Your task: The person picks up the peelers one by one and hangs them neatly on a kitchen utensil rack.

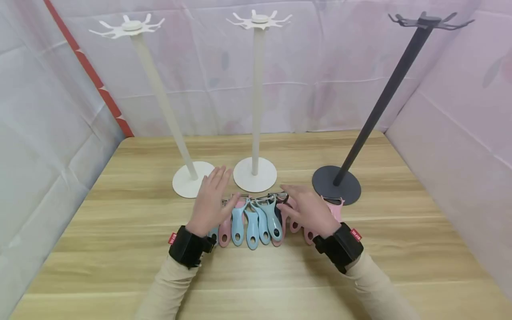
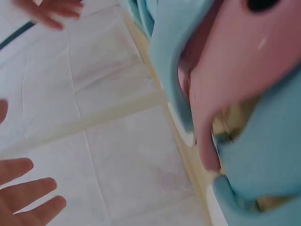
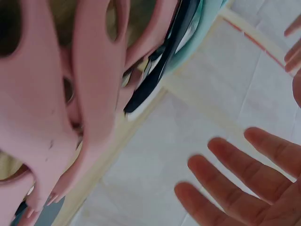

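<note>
Nearest me, bare wooden table [image 1: 256, 284] is stretching from the front edge up to the wrists, with wide open board at 9 and 3 o'clock out to the cloth walls. Two cream sleeves with black wrist straps are reaching in. The left hand [image 1: 210, 201] is hovering with fingers straight and released over the 9 o'clock end of a row of peelers [image 1: 256, 220]; the right hand [image 1: 308, 209] is spreading relaxed fingers over the 3 o'clock end, gripping nothing. The peelers, pink, light blue and one dark, are lying side by side, touching, handles toward me. Just beyond them at 12 o'clock two white stands [image 1: 256, 173] and a dark stand [image 1: 336, 184] are rising, hooks bare, bases near the blades. Behind, the table's far edge is meeting the wall.
</note>
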